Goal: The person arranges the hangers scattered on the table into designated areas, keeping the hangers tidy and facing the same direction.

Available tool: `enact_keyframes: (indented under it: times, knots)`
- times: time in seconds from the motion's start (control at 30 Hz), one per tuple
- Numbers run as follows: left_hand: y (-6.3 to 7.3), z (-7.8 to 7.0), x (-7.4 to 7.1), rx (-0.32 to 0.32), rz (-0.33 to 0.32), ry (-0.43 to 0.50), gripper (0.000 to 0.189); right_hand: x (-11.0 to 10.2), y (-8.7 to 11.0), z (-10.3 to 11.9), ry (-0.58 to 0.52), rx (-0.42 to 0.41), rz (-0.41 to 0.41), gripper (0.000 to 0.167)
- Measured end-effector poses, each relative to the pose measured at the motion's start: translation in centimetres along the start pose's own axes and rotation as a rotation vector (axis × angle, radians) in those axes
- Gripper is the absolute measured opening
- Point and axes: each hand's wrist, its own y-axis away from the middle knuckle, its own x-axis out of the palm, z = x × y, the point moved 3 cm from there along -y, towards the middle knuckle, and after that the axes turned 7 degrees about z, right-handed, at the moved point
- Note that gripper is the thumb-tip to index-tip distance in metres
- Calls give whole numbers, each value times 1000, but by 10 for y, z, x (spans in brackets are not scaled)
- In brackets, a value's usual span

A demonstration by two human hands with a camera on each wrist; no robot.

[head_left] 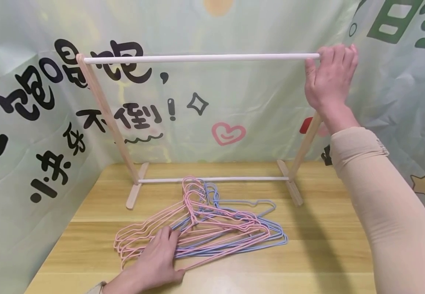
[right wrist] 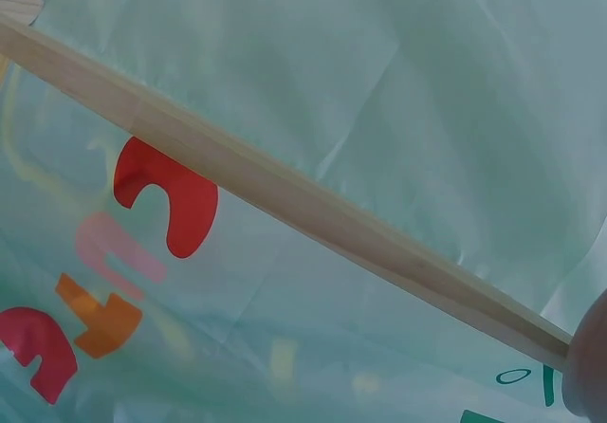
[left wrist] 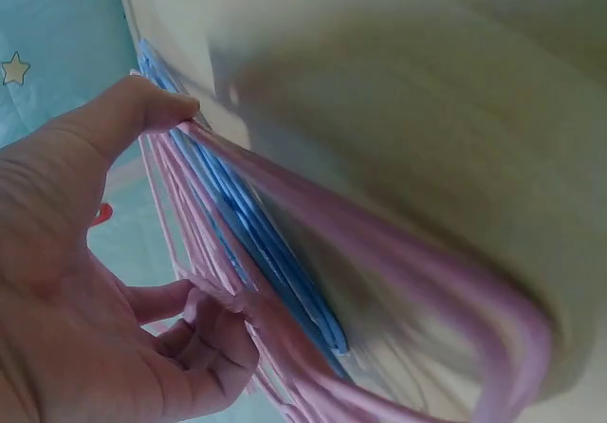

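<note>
A pile of pink hangers and blue hangers lies on the table, hooks toward the back. My left hand grips the pink hangers at their near left side. In the left wrist view, the thumb presses the lower bar of a pink hanger while the other fingers curl in among the pink wires. Behind the pile stands a rack with a white top rod and wooden side posts. My right hand grips its top right corner, hiding the rod's end there.
A white lower rod joins the rack's wooden feet near the back of the wooden table. Pale green printed cloth hangs behind and along both sides. The blue hangers lie partly under the pink ones.
</note>
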Motion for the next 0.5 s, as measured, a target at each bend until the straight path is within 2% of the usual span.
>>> enact_keyframes:
  times: [0.13,0.3,0.5]
  knots:
    - [0,1,0,-8,-14,24,98,1,-1,0,-1,2,5,63]
    - [1,-1,0,46,-57,51,100,0,0,-1,-6,-1,-13,62]
    - [2,-3,-2,125,-173,57,106,-1,0,-1,-15,-12,-25,62]
